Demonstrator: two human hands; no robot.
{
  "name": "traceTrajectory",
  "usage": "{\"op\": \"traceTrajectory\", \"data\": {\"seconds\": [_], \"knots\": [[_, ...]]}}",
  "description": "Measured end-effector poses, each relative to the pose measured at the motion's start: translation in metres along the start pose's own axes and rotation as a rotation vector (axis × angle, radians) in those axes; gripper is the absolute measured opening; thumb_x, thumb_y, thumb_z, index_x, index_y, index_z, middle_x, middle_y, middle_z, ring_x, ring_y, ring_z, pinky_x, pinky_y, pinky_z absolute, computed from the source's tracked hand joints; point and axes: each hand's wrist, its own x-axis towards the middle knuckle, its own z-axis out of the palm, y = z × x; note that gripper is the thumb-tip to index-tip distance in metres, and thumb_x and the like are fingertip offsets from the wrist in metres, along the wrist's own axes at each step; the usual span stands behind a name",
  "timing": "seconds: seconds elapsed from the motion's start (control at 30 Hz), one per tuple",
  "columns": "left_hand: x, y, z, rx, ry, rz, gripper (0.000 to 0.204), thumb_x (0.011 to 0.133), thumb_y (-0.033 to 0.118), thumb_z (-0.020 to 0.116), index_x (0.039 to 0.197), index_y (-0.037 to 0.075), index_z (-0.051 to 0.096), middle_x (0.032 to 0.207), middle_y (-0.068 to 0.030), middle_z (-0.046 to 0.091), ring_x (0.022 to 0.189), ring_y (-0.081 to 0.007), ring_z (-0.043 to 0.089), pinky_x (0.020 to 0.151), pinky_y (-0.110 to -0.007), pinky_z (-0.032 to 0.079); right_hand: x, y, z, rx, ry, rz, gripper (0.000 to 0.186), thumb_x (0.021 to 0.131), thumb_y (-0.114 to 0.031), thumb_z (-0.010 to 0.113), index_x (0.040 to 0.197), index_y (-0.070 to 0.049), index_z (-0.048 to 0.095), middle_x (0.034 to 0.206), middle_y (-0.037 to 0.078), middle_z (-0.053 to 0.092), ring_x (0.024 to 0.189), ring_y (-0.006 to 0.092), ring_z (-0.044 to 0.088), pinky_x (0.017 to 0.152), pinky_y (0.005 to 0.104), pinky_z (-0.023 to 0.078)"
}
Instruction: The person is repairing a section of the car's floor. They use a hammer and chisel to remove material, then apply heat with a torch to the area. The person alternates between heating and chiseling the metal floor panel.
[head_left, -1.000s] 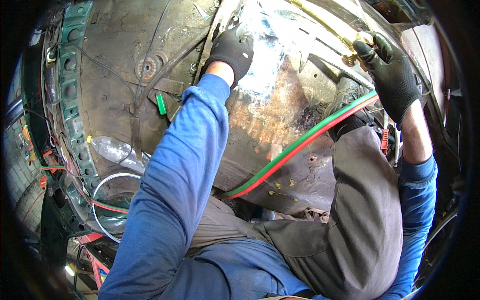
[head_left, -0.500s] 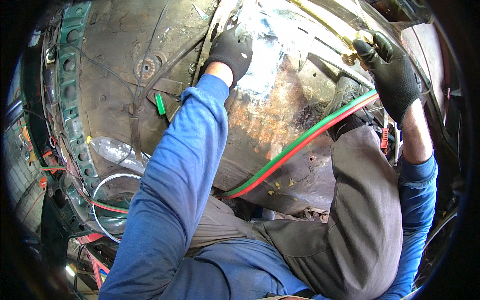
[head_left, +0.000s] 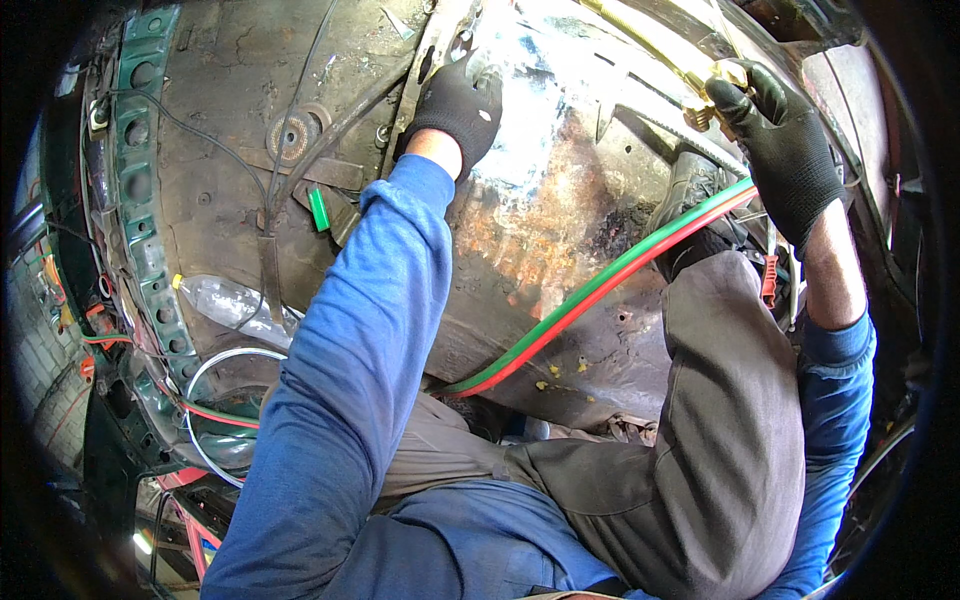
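Rust-stained metal floor (head_left: 545, 235). Right hand (head_left: 790, 150) grasps a shiny, knobbed brass torch (head_left: 652, 40); left hand (head_left: 458, 108): fingertips hidden, grip unclear. Green and red hoses (head_left: 600, 284) cross the floor.

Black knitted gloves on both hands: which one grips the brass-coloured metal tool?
The one on the right hand, closed around the lower end of the brass-coloured metal tool; the left hand is well apart from it.
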Motion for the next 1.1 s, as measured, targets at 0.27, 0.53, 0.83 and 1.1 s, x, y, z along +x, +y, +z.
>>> {"op": "traceTrajectory", "data": {"seconds": [0.27, 0.53, 0.83, 1.1], "knots": [[-0.002, 0.006, -0.001, 0.007, -0.020, -0.007, 0.040, 0.105, 0.026, 0.056, 0.128, -0.004, 0.066, 0.119, -0.0341, 0.071, 0.115, -0.0488, 0.070, 0.097, -0.049, 0.058, 0.001, -0.002, -0.001, -0.019, -0.011, 0.027, 0.047, 0.108, -0.043, 0.065, 0.127, -0.001, 0.072, 0.101, 0.014, 0.079, 0.093, 0.0141, 0.069, 0.090, 0.0350, 0.055], [0.000, 0.013, -0.004, 0.045, -0.055, -0.098, 0.045, 0.105, 0.028, 0.056, 0.130, -0.008, 0.063, 0.123, -0.0359, 0.069, 0.119, -0.0496, 0.067, 0.100, -0.050, 0.057, 0.000, 0.000, -0.001, 0.021, -0.002, 0.017, 0.047, 0.107, -0.043, 0.066, 0.125, 0.000, 0.072, 0.103, 0.014, 0.079, 0.093, 0.0140, 0.069, 0.090, 0.0347, 0.054], [0.002, 0.015, -0.007, 0.065, -0.072, -0.104, 0.046, 0.105, 0.029, 0.055, 0.131, -0.008, 0.063, 0.126, -0.0353, 0.068, 0.122, -0.0494, 0.066, 0.103, -0.049, 0.056, -0.001, -0.002, -0.002, -0.040, -0.018, 0.031, 0.047, 0.108, -0.043, 0.064, 0.125, 0.000, 0.072, 0.099, 0.015, 0.078, 0.091, 0.0149, 0.069, 0.088, 0.0350, 0.055], [-0.001, 0.018, -0.005, 0.089, -0.022, 0.040, 0.044, 0.106, 0.019, 0.060, 0.144, -0.004, 0.061, 0.109, -0.0202, 0.078, 0.099, -0.0217, 0.076, 0.089, -0.035, 0.059, -0.002, 0.000, 0.000, -0.040, 0.002, -0.004, 0.047, 0.109, -0.043, 0.063, 0.126, -0.001, 0.072, 0.100, 0.015, 0.078, 0.090, 0.0159, 0.070, 0.087, 0.0353, 0.055]]}}
